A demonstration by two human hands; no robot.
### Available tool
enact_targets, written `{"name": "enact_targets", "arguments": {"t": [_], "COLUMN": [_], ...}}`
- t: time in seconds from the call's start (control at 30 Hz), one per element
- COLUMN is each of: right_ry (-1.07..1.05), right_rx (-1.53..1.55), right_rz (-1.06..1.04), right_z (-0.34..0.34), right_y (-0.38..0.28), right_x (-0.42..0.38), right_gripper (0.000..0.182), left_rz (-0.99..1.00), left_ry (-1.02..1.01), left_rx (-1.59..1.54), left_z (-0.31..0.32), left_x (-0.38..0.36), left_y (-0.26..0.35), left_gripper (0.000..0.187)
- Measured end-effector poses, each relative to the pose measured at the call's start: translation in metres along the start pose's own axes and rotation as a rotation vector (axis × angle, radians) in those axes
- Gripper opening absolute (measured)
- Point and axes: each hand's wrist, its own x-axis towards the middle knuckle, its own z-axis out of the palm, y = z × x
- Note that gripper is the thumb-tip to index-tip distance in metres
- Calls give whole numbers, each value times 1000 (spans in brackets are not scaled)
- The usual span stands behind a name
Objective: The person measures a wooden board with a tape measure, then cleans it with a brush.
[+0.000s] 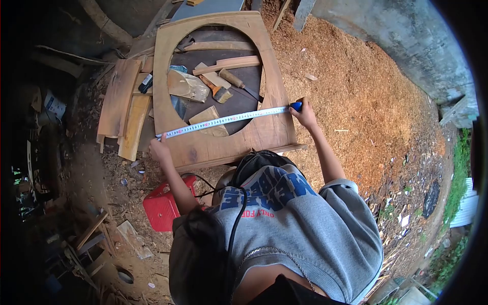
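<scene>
A tape measure (229, 119) is stretched across a wooden panel (234, 144) that has a large round opening. My left hand (160, 150) pinches the tape's end at the panel's left edge. At the right edge, my right hand (305, 115) is closed around the blue tape case. The blade crosses the lower part of the opening, slanting up slightly to the right. Through the opening show a paintbrush (217, 89), a wooden-handled tool with a dark blade (232, 78) and a rough wood block (188, 86).
Loose boards (118, 99) lie left of the panel, with a dark-handled object (146, 83) on them. A red plastic stool (161, 207) stands near my left arm. Wood shavings (345, 91) cover the ground to the right, up to a concrete wall (406, 40).
</scene>
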Motion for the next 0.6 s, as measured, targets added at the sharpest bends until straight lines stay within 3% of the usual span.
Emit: {"name": "enact_targets", "arguments": {"t": [0.27, 0.33, 0.4, 0.53, 0.6], "right_ry": [-49, -111, -212, -370, -446], "right_rx": [35, 20, 205, 153, 118], "right_rz": [-93, -40, 51, -177, -278], "right_z": [2, -12, -15, 10, 26], "right_y": [17, -6, -26, -93, -142], "right_x": [15, 11, 9, -6, -18], "right_gripper": [54, 55, 56, 59, 63], "left_rz": [-35, -44, -59, -4, 2], "left_ry": [-55, -71, -89, -217, -121], "left_rx": [13, -62, -77, -163, -161], "left_z": [-1, 0, 4, -2, -7], "left_x": [4, 4, 7, 10, 4], "left_y": [1, -4, -9, -15, -15], "left_gripper": [46, 46, 46, 50, 52]}}
